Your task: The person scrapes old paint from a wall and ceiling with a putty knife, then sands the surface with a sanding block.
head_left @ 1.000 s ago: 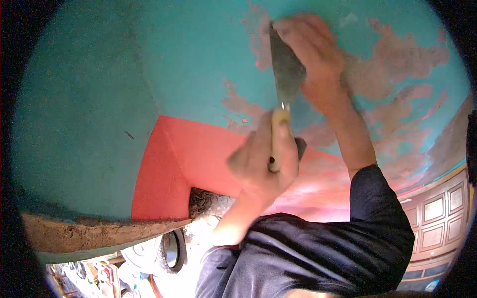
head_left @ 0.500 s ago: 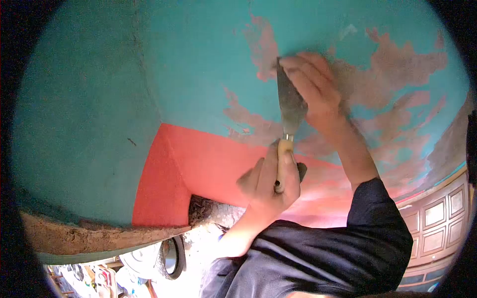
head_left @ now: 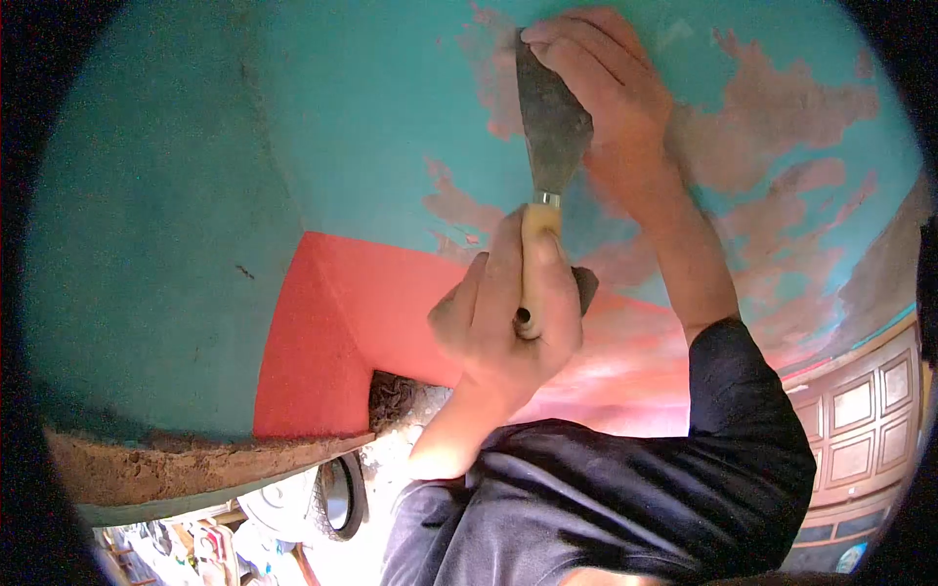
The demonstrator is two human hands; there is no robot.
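A scraper with a dark metal blade and a pale handle points up against a turquoise wall with reddish bare patches. My left hand is wrapped round the handle, near the middle of the view. Higher up, my right hand has its fingers together on the blade's right side, fingertips at its top corner. A small dark shape shows beside my left hand; I cannot make out what it is.
A red-painted band runs below the turquoise. Lower left are a rough brown ledge, a wheel-like round object and blurred clutter. A panelled wooden door stands at the right.
Both hands and the scraper have moved up and slightly left in the view. The hold on the handle and blade looks the same.
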